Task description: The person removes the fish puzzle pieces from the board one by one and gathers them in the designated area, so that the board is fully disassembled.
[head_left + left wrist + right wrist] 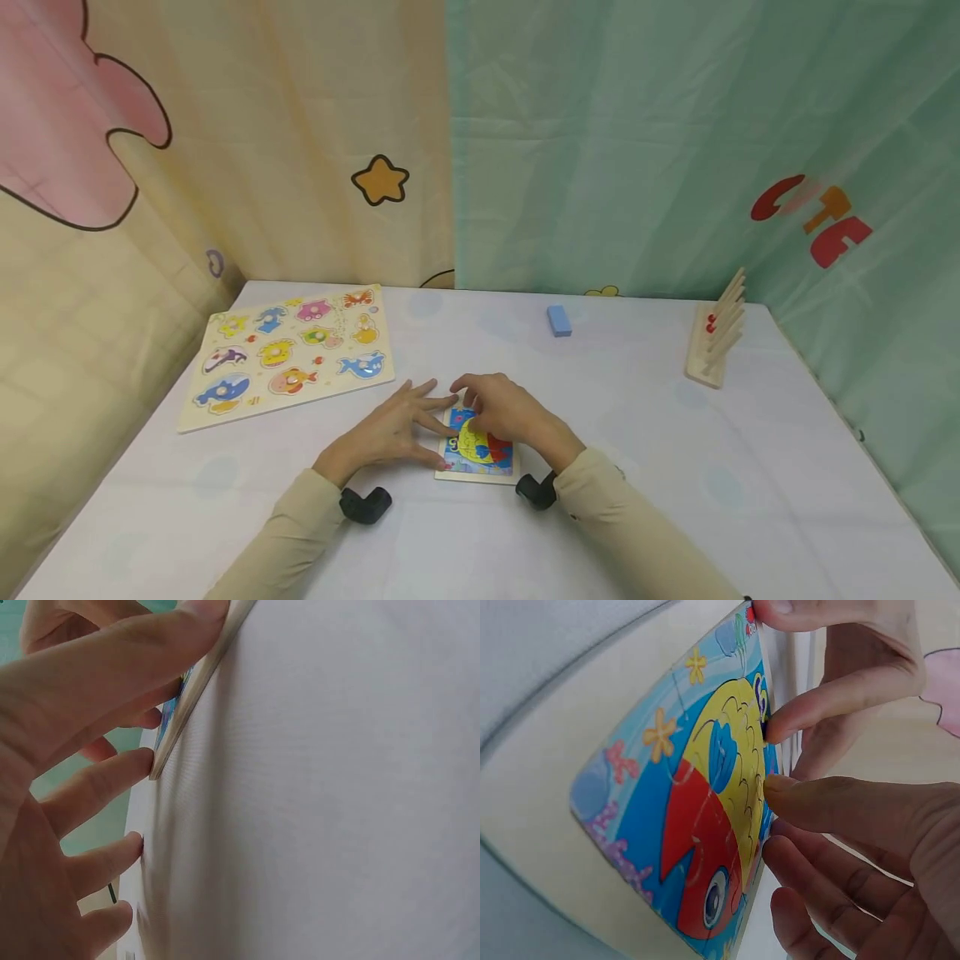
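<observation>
A small jigsaw puzzle of a yellow and red fish (480, 454) lies in a pale wooden tray (480, 479) on the table, in front of me. With fingers spread, my left hand (393, 429) steadies its left side; the thumb (161, 645) touches the tray's edge in the left wrist view. My right hand (502, 408) is bent over the far part of the puzzle. Its thumb (817, 799) presses on the picture in the right wrist view, and the other fingers sit by the far edge. No loose piece shows between those fingers.
At the back left lies a large knob puzzle board (258, 387) with animal pieces. A blue block (558, 321) lies at the back centre. Toward the back right stands a wooden peg stand (705, 371) with red beads. Curtains (600, 167) hang behind the table.
</observation>
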`<act>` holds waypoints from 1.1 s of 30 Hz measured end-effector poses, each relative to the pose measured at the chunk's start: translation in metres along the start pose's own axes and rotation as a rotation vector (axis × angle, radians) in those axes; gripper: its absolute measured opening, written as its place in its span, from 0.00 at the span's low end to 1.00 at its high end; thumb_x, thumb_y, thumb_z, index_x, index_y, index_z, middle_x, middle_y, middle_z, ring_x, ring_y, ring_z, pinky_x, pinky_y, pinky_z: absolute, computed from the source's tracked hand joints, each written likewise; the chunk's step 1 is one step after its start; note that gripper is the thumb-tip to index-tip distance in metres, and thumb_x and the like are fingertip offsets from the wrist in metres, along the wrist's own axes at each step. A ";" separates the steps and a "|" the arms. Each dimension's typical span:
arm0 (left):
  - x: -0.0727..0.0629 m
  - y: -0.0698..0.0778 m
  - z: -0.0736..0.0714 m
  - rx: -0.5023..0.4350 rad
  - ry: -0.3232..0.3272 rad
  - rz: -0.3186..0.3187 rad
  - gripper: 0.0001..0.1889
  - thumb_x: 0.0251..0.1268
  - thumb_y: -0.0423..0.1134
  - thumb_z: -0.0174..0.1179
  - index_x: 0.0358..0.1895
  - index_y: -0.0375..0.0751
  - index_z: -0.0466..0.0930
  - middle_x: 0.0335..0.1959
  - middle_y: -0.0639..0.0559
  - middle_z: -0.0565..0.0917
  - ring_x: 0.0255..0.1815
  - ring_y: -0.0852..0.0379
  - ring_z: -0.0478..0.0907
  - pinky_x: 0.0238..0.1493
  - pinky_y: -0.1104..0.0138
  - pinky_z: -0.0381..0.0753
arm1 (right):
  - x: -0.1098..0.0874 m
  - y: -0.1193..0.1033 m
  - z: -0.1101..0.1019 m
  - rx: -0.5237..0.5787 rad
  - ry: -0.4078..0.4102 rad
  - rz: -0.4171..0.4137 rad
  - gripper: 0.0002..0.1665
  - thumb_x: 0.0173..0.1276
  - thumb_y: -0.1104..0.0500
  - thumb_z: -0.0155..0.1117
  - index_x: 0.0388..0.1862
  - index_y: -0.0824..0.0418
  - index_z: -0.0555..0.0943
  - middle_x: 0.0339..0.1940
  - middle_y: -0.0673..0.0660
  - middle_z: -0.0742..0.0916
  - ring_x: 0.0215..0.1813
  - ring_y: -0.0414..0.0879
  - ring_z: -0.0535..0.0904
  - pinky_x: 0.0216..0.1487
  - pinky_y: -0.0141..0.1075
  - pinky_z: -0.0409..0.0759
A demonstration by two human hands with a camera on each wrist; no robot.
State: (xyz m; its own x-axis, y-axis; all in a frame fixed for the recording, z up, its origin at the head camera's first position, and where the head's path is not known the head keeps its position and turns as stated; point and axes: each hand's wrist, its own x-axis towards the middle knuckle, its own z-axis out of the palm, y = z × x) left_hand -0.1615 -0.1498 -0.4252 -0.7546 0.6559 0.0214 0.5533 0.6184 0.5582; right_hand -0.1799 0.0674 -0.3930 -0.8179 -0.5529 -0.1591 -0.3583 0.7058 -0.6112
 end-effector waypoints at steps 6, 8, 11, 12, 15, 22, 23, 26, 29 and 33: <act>0.001 0.002 -0.001 -0.008 -0.009 -0.004 0.23 0.45 0.56 0.76 0.47 0.54 0.89 0.69 0.50 0.73 0.77 0.37 0.50 0.73 0.37 0.39 | 0.003 -0.001 0.003 -0.019 -0.013 -0.016 0.31 0.59 0.67 0.71 0.63 0.58 0.76 0.44 0.54 0.85 0.43 0.45 0.79 0.48 0.37 0.83; 0.001 0.003 -0.001 -0.008 -0.011 -0.006 0.23 0.45 0.56 0.76 0.47 0.54 0.90 0.69 0.50 0.73 0.77 0.37 0.49 0.73 0.37 0.39 | 0.003 -0.001 0.003 -0.030 -0.017 -0.020 0.32 0.58 0.67 0.72 0.63 0.59 0.76 0.43 0.54 0.85 0.43 0.45 0.79 0.49 0.38 0.83; 0.001 0.004 -0.001 0.000 -0.019 -0.013 0.23 0.45 0.57 0.76 0.47 0.54 0.90 0.69 0.50 0.73 0.78 0.38 0.49 0.73 0.37 0.39 | 0.004 -0.003 0.002 -0.048 -0.021 -0.024 0.33 0.58 0.67 0.73 0.63 0.60 0.76 0.42 0.54 0.84 0.42 0.45 0.79 0.48 0.38 0.83; 0.001 0.004 -0.001 0.005 -0.021 -0.014 0.23 0.44 0.57 0.76 0.47 0.54 0.90 0.69 0.50 0.73 0.78 0.38 0.49 0.73 0.37 0.39 | 0.005 -0.003 0.002 -0.052 -0.023 -0.023 0.33 0.57 0.67 0.74 0.63 0.60 0.76 0.42 0.54 0.84 0.41 0.45 0.78 0.48 0.38 0.83; 0.002 0.004 -0.002 0.025 -0.031 -0.015 0.24 0.44 0.58 0.76 0.47 0.54 0.90 0.69 0.48 0.73 0.78 0.37 0.49 0.73 0.37 0.41 | 0.006 -0.004 0.003 -0.063 -0.030 -0.019 0.34 0.57 0.66 0.74 0.64 0.59 0.75 0.42 0.53 0.84 0.42 0.45 0.78 0.49 0.39 0.82; 0.001 0.005 -0.003 0.049 -0.029 -0.004 0.25 0.43 0.58 0.77 0.47 0.53 0.90 0.68 0.47 0.73 0.77 0.37 0.49 0.73 0.37 0.43 | 0.008 -0.008 0.005 -0.137 -0.049 0.009 0.40 0.56 0.64 0.75 0.68 0.57 0.72 0.45 0.50 0.84 0.49 0.44 0.77 0.56 0.42 0.80; 0.000 0.005 -0.003 0.050 -0.029 -0.004 0.25 0.43 0.58 0.77 0.47 0.53 0.90 0.68 0.47 0.73 0.77 0.37 0.49 0.73 0.37 0.43 | 0.008 -0.009 0.005 -0.143 -0.049 0.010 0.40 0.56 0.64 0.75 0.68 0.57 0.72 0.46 0.50 0.84 0.50 0.44 0.77 0.56 0.42 0.80; 0.001 0.005 -0.003 0.051 -0.028 -0.007 0.25 0.43 0.58 0.76 0.47 0.53 0.90 0.68 0.47 0.73 0.77 0.36 0.49 0.73 0.37 0.43 | 0.007 -0.009 0.005 -0.144 -0.053 0.012 0.38 0.56 0.64 0.75 0.67 0.58 0.73 0.46 0.50 0.83 0.50 0.44 0.77 0.56 0.42 0.80; 0.001 0.005 -0.003 0.049 -0.031 -0.013 0.25 0.42 0.59 0.76 0.46 0.53 0.90 0.68 0.48 0.73 0.77 0.36 0.49 0.73 0.37 0.43 | 0.006 -0.008 0.005 -0.126 -0.055 0.001 0.36 0.56 0.65 0.74 0.65 0.59 0.74 0.46 0.51 0.83 0.50 0.44 0.77 0.57 0.41 0.79; 0.002 0.005 -0.003 0.052 -0.035 -0.016 0.25 0.42 0.59 0.76 0.46 0.53 0.90 0.68 0.48 0.74 0.77 0.36 0.49 0.73 0.37 0.43 | 0.005 -0.005 0.005 -0.102 -0.057 -0.010 0.36 0.57 0.66 0.74 0.66 0.60 0.73 0.47 0.51 0.82 0.51 0.45 0.77 0.59 0.42 0.77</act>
State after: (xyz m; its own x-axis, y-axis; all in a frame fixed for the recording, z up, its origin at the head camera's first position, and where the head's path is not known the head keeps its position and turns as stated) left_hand -0.1608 -0.1465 -0.4202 -0.7511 0.6600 -0.0163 0.5598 0.6498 0.5142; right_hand -0.1802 0.0585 -0.3943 -0.7878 -0.5829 -0.1991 -0.4129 0.7396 -0.5314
